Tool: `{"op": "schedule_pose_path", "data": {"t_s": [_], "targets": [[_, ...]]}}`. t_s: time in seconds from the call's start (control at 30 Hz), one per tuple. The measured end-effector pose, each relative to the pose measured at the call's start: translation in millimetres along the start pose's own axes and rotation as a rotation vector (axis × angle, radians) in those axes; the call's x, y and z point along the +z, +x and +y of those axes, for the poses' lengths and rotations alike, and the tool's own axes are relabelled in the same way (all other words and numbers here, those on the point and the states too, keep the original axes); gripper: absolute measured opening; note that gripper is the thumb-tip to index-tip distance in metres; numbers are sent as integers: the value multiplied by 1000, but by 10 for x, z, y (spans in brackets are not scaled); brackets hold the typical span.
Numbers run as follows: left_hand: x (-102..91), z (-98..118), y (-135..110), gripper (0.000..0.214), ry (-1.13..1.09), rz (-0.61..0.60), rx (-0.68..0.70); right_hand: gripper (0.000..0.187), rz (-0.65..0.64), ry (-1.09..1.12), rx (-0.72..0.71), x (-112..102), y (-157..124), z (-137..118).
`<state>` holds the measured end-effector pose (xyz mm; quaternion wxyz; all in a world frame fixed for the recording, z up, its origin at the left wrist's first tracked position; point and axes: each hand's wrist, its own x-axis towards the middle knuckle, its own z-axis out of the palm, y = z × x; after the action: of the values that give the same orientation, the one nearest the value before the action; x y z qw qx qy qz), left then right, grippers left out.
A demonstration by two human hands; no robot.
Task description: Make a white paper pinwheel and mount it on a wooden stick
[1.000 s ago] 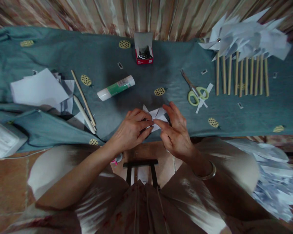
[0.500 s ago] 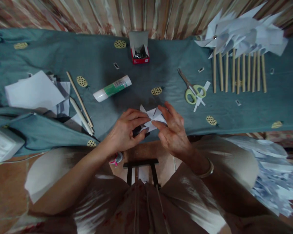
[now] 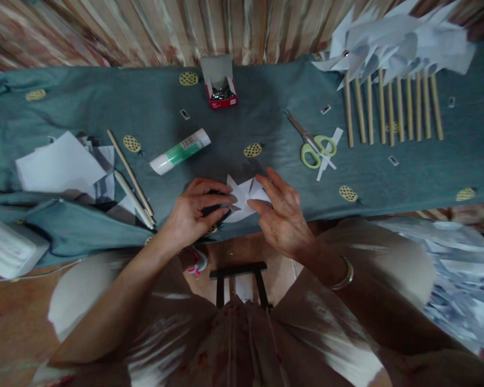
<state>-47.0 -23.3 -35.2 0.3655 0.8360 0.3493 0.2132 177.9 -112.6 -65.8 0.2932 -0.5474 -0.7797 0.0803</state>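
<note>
A partly folded white paper pinwheel is between my hands near the cloth's front edge, its pointed flaps sticking out. My left hand pinches its left side, with the thumb below and the fingers above. On the right side, my right hand grips the paper, one fingertip close to its centre. A glue stick with a green label lies beyond my left hand. Past my right hand, scissors with light green handles rest over thin paper strips.
Several finished paper pinwheels on sticks lie at the far right. An open red box of small shiny metal pieces stands at the back. Paper sheets and thin sticks are on the left, near a white device.
My left fingers have drawn back from the pinwheel's centre to its left edge, baring more of the paper. My right hand keeps its hold. The camera view has shifted slightly.
</note>
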Motion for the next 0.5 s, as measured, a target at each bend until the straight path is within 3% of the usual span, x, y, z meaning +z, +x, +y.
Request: {"op": "schedule_pose_path", "data": {"t_s": [0.5], "targets": [[156, -47, 222, 20, 57, 14, -6, 29, 20, 7, -6, -10, 3, -34]]}}
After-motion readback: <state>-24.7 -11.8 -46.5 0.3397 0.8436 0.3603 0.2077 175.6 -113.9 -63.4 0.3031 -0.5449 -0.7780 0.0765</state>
